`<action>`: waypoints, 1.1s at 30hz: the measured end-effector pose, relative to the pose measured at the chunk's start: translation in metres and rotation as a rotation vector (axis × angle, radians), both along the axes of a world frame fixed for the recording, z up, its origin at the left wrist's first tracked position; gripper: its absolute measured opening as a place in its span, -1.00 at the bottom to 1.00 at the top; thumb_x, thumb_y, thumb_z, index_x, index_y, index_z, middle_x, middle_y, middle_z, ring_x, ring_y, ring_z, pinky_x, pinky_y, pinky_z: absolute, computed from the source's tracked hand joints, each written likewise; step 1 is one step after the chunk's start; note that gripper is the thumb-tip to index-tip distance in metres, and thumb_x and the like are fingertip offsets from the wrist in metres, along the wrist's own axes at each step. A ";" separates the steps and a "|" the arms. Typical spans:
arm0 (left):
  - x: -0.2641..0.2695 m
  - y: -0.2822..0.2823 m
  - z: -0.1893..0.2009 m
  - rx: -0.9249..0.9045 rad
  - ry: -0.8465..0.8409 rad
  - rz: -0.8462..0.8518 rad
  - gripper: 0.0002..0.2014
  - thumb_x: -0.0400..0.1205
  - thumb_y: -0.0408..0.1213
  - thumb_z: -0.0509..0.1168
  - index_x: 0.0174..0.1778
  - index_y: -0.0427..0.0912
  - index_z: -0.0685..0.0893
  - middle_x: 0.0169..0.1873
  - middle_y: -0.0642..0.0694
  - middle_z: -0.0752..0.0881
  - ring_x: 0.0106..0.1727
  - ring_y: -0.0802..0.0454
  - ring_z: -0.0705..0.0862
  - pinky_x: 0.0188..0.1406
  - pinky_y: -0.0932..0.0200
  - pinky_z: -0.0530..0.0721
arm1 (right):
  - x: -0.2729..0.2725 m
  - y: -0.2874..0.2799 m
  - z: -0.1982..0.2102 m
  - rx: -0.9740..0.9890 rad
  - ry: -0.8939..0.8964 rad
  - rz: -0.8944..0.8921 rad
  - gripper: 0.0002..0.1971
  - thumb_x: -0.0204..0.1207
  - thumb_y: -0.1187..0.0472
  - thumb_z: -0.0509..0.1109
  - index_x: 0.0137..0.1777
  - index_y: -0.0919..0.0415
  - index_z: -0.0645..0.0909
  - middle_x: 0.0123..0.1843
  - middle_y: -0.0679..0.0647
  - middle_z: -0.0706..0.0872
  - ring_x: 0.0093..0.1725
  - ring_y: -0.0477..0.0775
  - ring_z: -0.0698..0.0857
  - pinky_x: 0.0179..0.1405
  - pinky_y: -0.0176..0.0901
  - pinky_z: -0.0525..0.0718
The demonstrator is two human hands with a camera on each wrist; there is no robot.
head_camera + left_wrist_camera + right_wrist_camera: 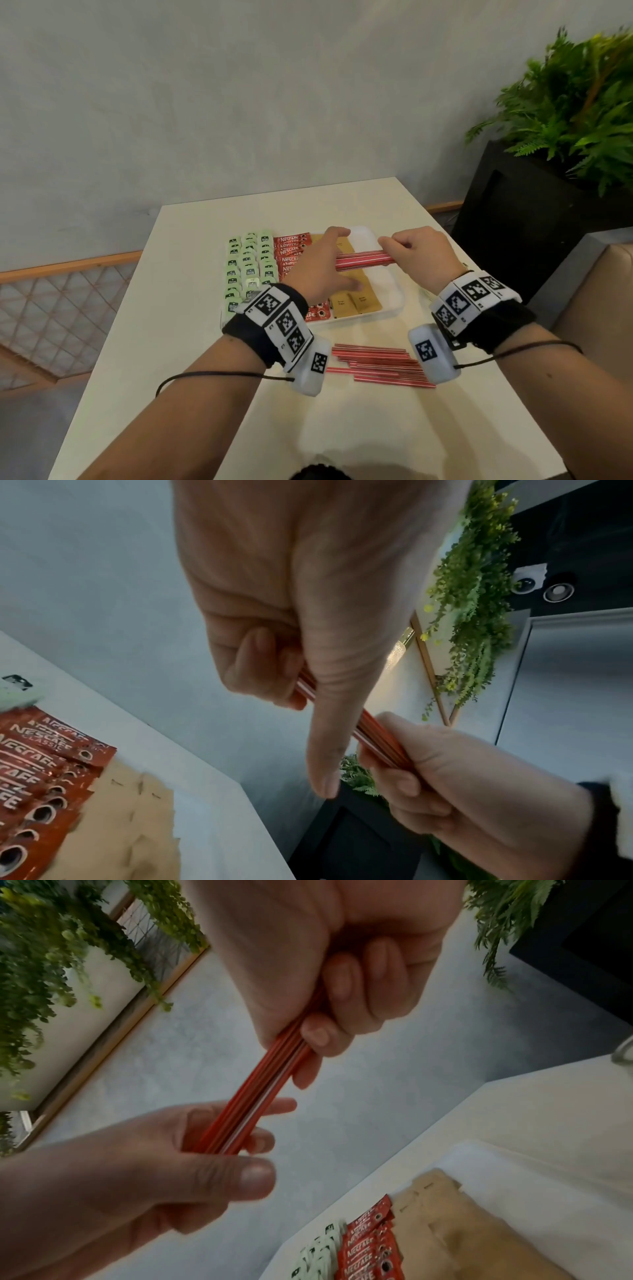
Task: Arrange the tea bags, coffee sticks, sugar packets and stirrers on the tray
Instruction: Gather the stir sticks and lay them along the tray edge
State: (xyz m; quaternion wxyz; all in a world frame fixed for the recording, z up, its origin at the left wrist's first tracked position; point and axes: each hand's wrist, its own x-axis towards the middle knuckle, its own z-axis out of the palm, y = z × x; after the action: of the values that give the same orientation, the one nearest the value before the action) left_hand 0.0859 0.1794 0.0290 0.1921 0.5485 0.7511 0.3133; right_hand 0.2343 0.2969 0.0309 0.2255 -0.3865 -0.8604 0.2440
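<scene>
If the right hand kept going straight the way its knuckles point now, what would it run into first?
Probably the left hand. The right hand points left along the bundle of stirrers both hands hold above the tray, so the other grip is next in line.

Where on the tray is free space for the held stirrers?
Bare strip along the tray's right side, between the sugar packets and the rim. Tea bags and coffee sticks crowd the left. Both hands hold the stirrers above it.
</scene>
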 end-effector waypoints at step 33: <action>0.018 -0.009 -0.010 -0.401 -0.720 -0.042 -0.58 0.64 0.09 0.33 0.36 -0.01 0.57 0.12 -0.03 0.66 0.20 -0.08 0.63 0.00 0.03 0.67 | -0.002 -0.005 0.006 0.126 -0.289 -0.007 -0.68 0.52 -0.13 0.32 -0.42 -0.04 0.61 -0.38 -0.04 0.68 -0.26 0.07 0.64 -0.34 -0.15 0.52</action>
State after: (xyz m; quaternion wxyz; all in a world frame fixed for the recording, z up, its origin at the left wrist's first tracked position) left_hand 0.1042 0.1703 0.0193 0.5520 0.3708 0.6708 0.3285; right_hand 0.2321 0.2920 0.0372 0.1240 -0.4054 -0.8962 0.1305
